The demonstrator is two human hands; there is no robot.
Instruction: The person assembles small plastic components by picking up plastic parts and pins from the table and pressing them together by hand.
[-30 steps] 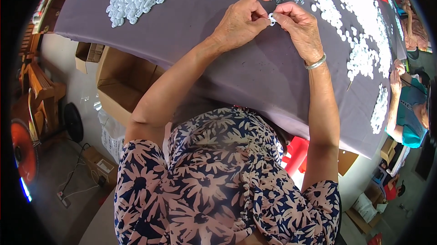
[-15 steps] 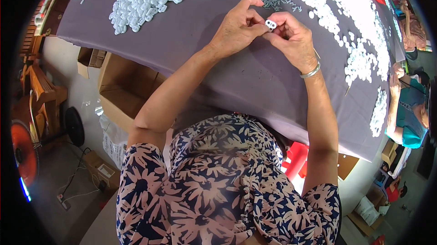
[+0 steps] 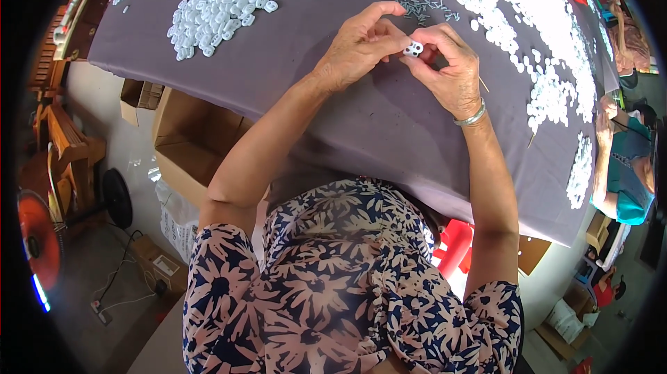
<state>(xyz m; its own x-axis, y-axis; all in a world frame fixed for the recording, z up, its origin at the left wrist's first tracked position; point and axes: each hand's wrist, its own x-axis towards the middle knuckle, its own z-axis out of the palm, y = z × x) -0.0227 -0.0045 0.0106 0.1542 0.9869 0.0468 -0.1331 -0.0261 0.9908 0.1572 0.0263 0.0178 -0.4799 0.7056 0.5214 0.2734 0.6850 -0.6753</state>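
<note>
- The right hand [image 3: 445, 68] is pinching a small white piece [image 3: 413, 49] between thumb and index finger; these two digits are closing on its edges.
- The left hand [image 3: 358, 47] is bringing its thumb to the left side of the white piece, while its index finger is extending above, clear of the thumb; whether the left digits are gripping anything cannot be told.
- The white piece is sitting above the grey-purple cloth [image 3: 368, 120], between both hands.
- Printing is showing on the plastic bag [image 3: 179, 221], and a pale label is marking the cardboard carton [image 3: 158, 263].
- The white piece is presenting a smooth, rounded outline with dark openings facing the camera; its long axis is appearing to run roughly left to right, though small size is obscuring the exact angle.
- Glossy white oval pieces [image 3: 221, 9] are lying heaped at left; brightly lit white pieces [image 3: 556, 93] are spreading at right.
- Slender grey-green pins [image 3: 420, 6] are lying scattered beyond the hands.
- A metal bracelet [image 3: 472, 114] is encircling the right wrist.
</note>
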